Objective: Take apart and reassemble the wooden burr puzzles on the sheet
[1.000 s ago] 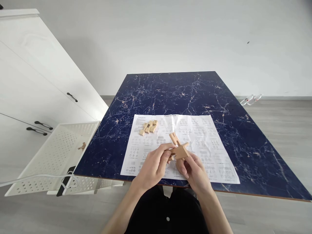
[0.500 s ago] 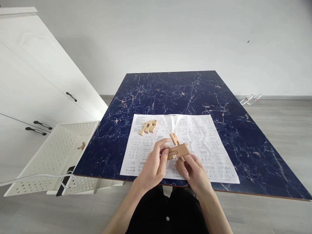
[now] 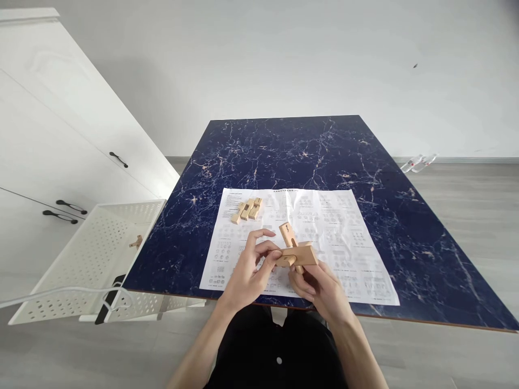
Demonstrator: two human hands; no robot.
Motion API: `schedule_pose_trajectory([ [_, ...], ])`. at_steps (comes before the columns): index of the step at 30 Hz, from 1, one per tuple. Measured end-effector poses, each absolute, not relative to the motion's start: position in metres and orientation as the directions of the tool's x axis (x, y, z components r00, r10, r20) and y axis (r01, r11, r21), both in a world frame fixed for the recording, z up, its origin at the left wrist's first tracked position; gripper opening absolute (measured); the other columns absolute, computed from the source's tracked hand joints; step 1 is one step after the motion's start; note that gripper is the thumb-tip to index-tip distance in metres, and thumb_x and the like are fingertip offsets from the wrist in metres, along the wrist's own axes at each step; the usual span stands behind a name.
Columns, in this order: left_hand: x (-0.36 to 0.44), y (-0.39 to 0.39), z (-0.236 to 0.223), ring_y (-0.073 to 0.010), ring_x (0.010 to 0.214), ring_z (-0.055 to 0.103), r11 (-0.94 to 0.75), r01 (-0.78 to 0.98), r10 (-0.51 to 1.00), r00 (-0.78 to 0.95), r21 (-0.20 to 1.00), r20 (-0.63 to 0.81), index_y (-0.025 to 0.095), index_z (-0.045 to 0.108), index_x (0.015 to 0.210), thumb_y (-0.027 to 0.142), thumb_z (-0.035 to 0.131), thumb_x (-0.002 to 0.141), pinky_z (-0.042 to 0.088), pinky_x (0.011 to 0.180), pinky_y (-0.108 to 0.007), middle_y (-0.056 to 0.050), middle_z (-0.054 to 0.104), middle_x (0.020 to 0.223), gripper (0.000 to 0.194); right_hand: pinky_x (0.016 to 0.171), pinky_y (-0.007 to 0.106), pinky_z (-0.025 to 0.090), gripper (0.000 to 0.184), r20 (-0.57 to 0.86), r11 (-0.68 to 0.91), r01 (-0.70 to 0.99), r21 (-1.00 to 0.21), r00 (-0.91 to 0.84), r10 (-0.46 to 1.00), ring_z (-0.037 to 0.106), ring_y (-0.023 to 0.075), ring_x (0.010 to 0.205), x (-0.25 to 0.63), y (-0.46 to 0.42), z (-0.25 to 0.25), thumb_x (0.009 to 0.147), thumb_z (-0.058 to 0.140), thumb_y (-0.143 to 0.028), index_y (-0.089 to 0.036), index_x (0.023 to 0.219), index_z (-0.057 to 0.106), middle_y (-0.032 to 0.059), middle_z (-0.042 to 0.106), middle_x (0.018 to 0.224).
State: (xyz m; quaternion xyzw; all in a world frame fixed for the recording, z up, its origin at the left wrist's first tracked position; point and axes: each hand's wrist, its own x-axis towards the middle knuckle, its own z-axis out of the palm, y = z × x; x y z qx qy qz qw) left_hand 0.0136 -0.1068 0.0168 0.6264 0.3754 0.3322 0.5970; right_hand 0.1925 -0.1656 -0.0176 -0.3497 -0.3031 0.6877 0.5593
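Several notched wooden puzzle pieces cross each other between my hands, above the printed sheet. My left hand pinches the left end of the crosswise piece with thumb and forefinger; its other fingers are loosely bent. Wrapped round the right and lower end of the cluster is my right hand, partly hiding it. One piece with a dark mark points up and away from me. Farther left, more notched wooden pieces lie side by side on the white instruction sheet, which is creased and covered in small diagrams.
The sheet lies on a dark blue marbled table. At the left stands a white perforated basket cart with a small wooden piece inside and a white cable across it. Beyond is a white cabinet. Clear bottles sit by the wall.
The crossed wooden pieces have turned slightly in my hands, and the marked piece stands out more. My left hand has shifted a little left, its fingers more spread.
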Motion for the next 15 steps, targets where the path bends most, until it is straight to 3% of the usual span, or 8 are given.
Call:
schedule_pose_trajectory([
  [8,0.0084,-0.1088,0.0236,-0.0182,0.085,0.066,-0.008,0.102,0.864,0.502,0.995,-0.044,0.025,0.047,0.131,0.048,0.060,0.111,0.047,0.082,-0.032,-0.002,0.076,0.095,0.034,0.047,0.029,0.018,0.053,-0.081,-0.209,-0.528,-0.823,-0.255,0.964,0.015,0.0086,0.048,0.1914,-0.1669,-0.0145,0.106,0.062,-0.057,-0.024,0.068,0.046,-0.0097,0.025,0.055],
  [15,0.0089,-0.1099,0.0198,-0.0180,0.081,0.067,-0.009,0.103,0.890,0.454,0.995,-0.039,0.025,0.048,0.128,0.050,0.060,0.111,0.047,0.077,-0.031,-0.002,0.076,0.092,0.033,0.049,0.030,0.020,0.053,-0.080,-0.237,-0.476,-0.847,-0.326,0.942,0.020,0.0095,0.048,0.1910,-0.1678,-0.0113,0.109,0.057,-0.060,-0.024,0.071,0.047,-0.0086,0.027,0.059],
])
